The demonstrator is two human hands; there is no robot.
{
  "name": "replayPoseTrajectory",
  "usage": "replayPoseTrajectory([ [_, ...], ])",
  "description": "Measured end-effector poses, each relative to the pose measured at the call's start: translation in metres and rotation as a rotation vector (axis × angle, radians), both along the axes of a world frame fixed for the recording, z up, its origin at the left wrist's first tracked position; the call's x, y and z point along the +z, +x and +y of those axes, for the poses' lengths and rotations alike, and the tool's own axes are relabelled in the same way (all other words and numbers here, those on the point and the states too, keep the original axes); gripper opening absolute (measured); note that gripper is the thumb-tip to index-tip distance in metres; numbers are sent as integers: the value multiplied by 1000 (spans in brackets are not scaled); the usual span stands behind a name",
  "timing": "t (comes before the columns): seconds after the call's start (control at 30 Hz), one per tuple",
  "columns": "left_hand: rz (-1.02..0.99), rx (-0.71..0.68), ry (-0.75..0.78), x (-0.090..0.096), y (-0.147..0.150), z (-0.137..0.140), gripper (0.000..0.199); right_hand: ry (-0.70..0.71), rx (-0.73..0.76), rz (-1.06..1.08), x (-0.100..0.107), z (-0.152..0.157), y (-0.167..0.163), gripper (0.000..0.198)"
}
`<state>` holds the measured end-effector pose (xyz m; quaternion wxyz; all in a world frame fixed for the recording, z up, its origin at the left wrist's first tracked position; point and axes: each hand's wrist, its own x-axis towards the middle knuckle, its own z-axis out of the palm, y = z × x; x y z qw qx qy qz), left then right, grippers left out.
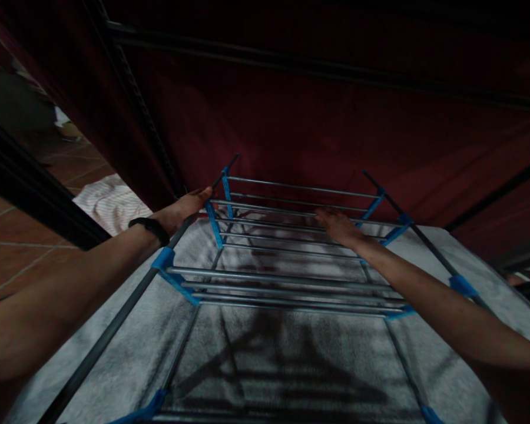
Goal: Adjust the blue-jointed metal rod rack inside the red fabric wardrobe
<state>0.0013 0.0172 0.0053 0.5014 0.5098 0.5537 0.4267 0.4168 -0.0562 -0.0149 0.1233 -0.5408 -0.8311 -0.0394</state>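
Observation:
A shoe rack (282,286) of grey metal tubes and blue plastic joints lies on a grey towel-like cloth. My left hand (195,202) closes around its left side pole, just beside a blue joint near the far end. A dark band circles my left wrist. Over at the far shelf, my right hand (335,225) has its fingers bent over a crossbar, right of the middle. Those fingertips are partly hidden behind the bars. Blue joints (463,286) hold the crossbars between the side poles. The near end of the rack runs out of the picture.
Dark red fabric (291,135) on a dark frame rises behind the rack's far end. The grey cloth (136,318) spreads beneath the rack. At left, a striped cloth (115,197) lies near a tiled floor (30,253), with a dark bar (39,182) crossing in front.

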Motion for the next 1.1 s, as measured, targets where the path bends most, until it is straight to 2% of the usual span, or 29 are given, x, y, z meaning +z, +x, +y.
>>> replayPoseTrajectory([
  [0.37, 3, 31, -27, 2, 2, -1, 39, 12, 7, 2, -1, -1, -1, 30],
  [0.67, -27, 27, -44, 10, 4, -5, 43, -40, -25, -29, 9, -4, -8, 31],
  [0.9, 21, -20, -69, 3, -7, 6, 52, -59, -36, -40, 11, -3, -12, 31],
  [1.1, 31, -6, -72, 6, -5, 5, 51, -50, -26, -31, 9, -2, -11, 32],
])
